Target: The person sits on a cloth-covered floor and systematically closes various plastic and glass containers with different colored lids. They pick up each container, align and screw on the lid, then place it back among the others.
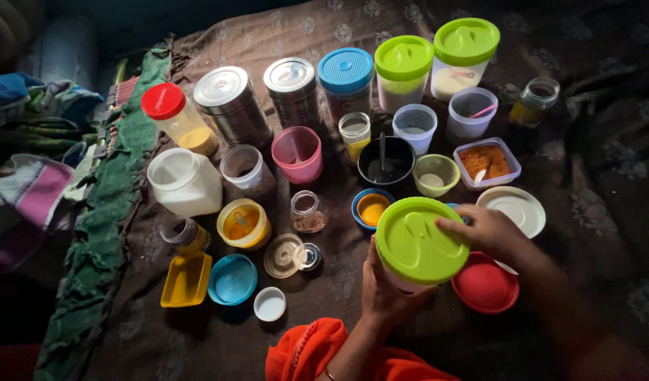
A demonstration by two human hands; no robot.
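Here the left hand (382, 289) gripped a green-lidded jar (417, 243) from below, held above the dark floral cloth (607, 212) beside the red lid (485, 284); right hand (488, 229) fingers pressed the lid rim. Step looked like lid closing or opening; a twist seemed needed.

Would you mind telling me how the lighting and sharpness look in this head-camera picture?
Head view: light is dim and uneven, brightest on the green-lidded jar and the containers mid-frame; the corners and the dark cloth fall into shadow; faint glare shows on the steel canisters; the left hand and right hand look slightly soft; the edges bend a little.
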